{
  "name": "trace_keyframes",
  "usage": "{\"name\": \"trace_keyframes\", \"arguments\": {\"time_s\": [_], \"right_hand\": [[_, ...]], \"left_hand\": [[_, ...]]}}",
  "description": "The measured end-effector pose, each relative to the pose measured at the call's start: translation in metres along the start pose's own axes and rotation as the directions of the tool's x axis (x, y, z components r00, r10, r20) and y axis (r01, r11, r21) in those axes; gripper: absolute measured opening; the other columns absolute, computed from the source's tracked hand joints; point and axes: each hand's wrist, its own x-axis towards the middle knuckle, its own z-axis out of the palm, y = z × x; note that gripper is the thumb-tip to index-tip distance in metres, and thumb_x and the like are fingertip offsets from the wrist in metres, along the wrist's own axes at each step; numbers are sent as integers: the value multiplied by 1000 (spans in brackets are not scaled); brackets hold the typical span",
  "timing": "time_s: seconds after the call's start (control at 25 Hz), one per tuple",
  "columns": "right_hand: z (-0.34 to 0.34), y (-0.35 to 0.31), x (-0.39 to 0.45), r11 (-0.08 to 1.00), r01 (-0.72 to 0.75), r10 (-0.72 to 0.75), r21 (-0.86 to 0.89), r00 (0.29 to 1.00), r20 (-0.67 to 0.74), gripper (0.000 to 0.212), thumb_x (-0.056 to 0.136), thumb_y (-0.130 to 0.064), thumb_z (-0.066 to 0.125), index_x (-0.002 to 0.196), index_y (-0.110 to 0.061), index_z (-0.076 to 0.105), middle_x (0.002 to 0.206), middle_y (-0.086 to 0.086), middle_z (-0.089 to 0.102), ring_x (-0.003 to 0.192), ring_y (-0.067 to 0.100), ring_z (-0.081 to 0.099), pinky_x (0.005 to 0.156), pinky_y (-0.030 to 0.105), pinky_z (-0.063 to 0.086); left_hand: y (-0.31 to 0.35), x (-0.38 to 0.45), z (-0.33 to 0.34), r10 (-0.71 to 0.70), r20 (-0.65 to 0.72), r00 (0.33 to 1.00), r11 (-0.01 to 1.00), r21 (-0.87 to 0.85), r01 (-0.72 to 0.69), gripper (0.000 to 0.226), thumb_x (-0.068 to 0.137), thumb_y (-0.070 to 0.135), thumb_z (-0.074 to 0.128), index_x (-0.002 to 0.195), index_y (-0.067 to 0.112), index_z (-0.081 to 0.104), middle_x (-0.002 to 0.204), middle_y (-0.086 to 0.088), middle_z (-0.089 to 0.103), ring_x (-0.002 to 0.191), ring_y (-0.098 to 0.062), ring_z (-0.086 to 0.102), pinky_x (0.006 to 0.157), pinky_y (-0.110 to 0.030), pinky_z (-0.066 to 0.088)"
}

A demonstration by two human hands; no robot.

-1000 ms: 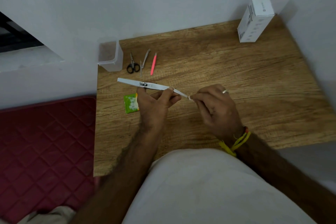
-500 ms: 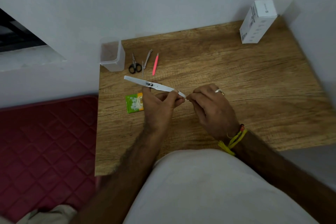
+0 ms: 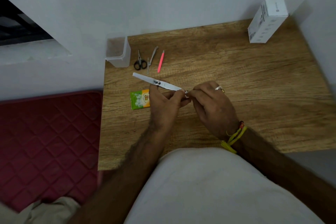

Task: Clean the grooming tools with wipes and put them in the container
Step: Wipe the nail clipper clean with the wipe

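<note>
At the far left corner of the wooden table (image 3: pixel 254 82) stands the clear container (image 3: pixel 119 51), and nothing is visible inside it. Just beside it lie the small scissors (image 3: pixel 140 61), the nail clipper (image 3: pixel 152 55) and the pink tweezers (image 3: pixel 161 61), not yet cleaned, I think. Nearer lies the green wipe sachet (image 3: pixel 139 99). The left hand (image 3: pixel 163 103) grips the long folding razor (image 3: pixel 156 83) in curled fingers. The right hand (image 3: pixel 212 103) pinches a small white wipe (image 3: pixel 186 93) at its right tip. It is better to wipe slowly along the metal, away from the edge, holding the razor firm.
</note>
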Motion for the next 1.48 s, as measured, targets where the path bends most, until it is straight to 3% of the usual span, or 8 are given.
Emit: {"name": "trace_keyframes", "arguments": {"time_s": [0.44,0.64,0.96,1.16,1.48], "right_hand": [[0,-1,1,999,2,-2,36,1000,-6,14,92,0,62,102,2,71,96,14,66,88,30,60,74,41,49],[-1,-1,-2,1000,3,-3,10,1000,6,14,90,0,64,102,1,72,97,13,67,87,29,61,73,42,50],[-4,0,-3,999,-28,27,39,1000,11,14,92,-1,63,102,1,72,98,12,66,90,28,60,76,40,50],[-6,-1,-3,997,-64,65,43,998,-9,15,92,-2,62,102,0,72,98,11,66,90,29,60,77,42,50],[-14,-1,3,988,-122,114,91,989,93,12,92,-7,62,98,-7,72,94,4,66,90,22,58,78,36,48]], "left_hand": [[-1,0,0,-33,10,999,999,-16,33,53,88,-8,65,130,1,34,91,-26,70,73,-23,74,64,-30,60],[-2,1,-3,-29,3,1000,999,-18,29,50,88,-8,65,128,-2,37,92,-29,70,81,-34,74,66,-33,62],[-2,1,0,-2,3,1000,1000,1,2,48,88,-8,64,127,-2,38,89,-27,71,78,-32,75,65,-33,61],[1,-2,0,12,32,999,1000,0,-12,41,88,-7,64,121,1,41,79,-17,72,73,-27,74,67,-35,61],[3,-2,-4,33,12,999,999,32,-33,38,89,-7,63,121,-9,43,75,-17,72,73,-30,74,69,-36,62]]}}
